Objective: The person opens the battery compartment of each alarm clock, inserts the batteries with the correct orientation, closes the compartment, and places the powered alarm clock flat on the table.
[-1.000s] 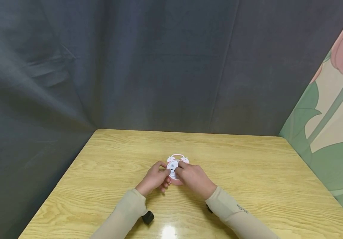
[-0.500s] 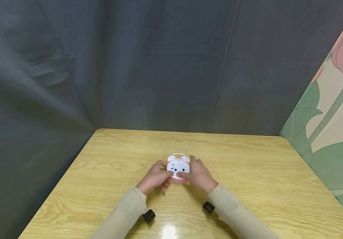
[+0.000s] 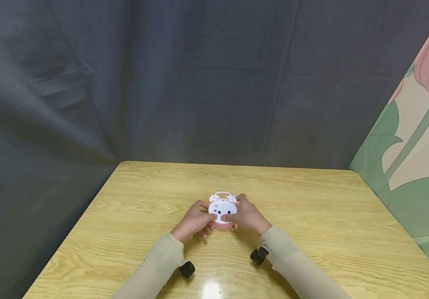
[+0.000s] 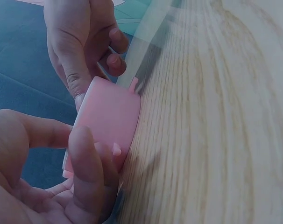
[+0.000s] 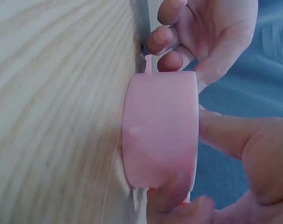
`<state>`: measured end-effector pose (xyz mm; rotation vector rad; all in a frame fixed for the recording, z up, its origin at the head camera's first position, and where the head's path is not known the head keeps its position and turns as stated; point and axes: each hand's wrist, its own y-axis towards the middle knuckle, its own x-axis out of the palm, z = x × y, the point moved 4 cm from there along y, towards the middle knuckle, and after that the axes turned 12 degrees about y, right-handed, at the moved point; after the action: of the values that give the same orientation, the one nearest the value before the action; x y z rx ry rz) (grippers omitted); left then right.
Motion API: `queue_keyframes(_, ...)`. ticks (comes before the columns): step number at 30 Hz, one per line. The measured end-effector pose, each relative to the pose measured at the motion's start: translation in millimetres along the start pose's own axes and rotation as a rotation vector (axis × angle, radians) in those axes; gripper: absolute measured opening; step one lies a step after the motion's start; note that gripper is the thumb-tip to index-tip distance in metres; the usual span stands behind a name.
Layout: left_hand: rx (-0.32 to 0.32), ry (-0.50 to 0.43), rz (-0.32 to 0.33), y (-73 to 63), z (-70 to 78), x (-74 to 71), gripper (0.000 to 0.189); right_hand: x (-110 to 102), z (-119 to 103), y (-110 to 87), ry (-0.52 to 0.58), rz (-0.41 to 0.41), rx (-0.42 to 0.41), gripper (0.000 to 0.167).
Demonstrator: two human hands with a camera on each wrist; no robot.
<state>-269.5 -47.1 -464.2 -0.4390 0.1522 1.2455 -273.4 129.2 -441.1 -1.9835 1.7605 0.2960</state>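
Note:
A pink alarm clock (image 3: 222, 204) with a white back, two bells and a top handle lies on the table with its back facing up. Dark knobs and a small slot show on that back. My left hand (image 3: 194, 221) grips the clock's left side, its thumb on the lower back. From the other side my right hand (image 3: 250, 216) holds it, thumb also on the lower back and close to the left one. Both wrist views show the clock's pink side wall (image 4: 109, 109) and small feet between the hands. The clock's front is hidden against the table.
The clock lies on a light wood-grain table (image 3: 143, 195). Behind and to the left hangs a dark cloth (image 3: 199, 83); a tulip-patterned panel (image 3: 409, 166) stands at right. Black wrist devices (image 3: 187, 270) sit under both sleeves.
A second ago the right fingers were bent over the clock's back; they have since moved to its right side, with the thumb on the lower back. The left hand has barely moved.

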Motion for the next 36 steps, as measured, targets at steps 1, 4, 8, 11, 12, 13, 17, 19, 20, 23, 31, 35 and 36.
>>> queue_keyframes(1,0.000,-0.004,0.002,0.1,0.2,0.0,0.043,0,-1,0.1,0.003,-0.004,0.001,0.076)
queue_keyframes(4,-0.001,-0.011,0.003,-0.1,0.9,0.5,0.043,-3,-2,-0.1,0.003,-0.022,-0.012,0.072)
queue_keyframes(8,-0.006,-0.011,-0.013,-0.6,2.1,1.3,0.043,-12,-5,-3.1,-0.039,0.001,-0.062,0.057)
queue_keyframes(11,-0.007,-0.004,-0.025,-0.5,2.8,0.6,0.043,-16,-13,-7.1,-0.165,0.051,-0.208,0.044)
queue_keyframes(12,-0.010,-0.004,-0.028,-0.4,2.9,0.0,0.042,-15,-16,-8.5,-0.218,0.059,-0.270,0.039)
queue_keyframes(13,-0.010,-0.004,-0.029,-0.4,3.0,-0.6,0.042,-14,-20,-9.9,-0.269,0.059,-0.339,0.034)
queue_keyframes(17,-0.006,-0.019,-0.049,0.2,2.3,-1.7,0.040,-3,-29,-14.7,-0.363,0.002,-0.539,0.015)
queue_keyframes(19,-0.003,-0.038,-0.072,0.2,2.3,-0.9,0.038,1,-30,-15.8,-0.386,-0.008,-0.579,0.013)
queue_keyframes(20,-0.001,-0.042,-0.081,0.0,2.0,-0.4,0.037,2,-30,-16.2,-0.388,-0.010,-0.587,0.013)
queue_keyframes(23,0.009,-0.050,-0.089,-0.6,1.4,0.7,0.034,4,-29,-15.1,-0.380,-0.030,-0.586,0.011)
queue_keyframes(31,0.015,-0.034,-0.070,-1.1,1.4,-0.3,0.033,3,-25,-12.9,-0.394,-0.078,-0.599,0.006)
queue_keyframes(35,0.018,-0.037,-0.073,-0.2,1.2,-0.8,0.031,5,-27,-16.0,-0.524,-0.077,-0.747,0.008)
queue_keyframes(36,0.019,-0.040,-0.071,0.2,1.1,-0.8,0.031,6,-27,-16.9,-0.565,-0.071,-0.788,0.011)
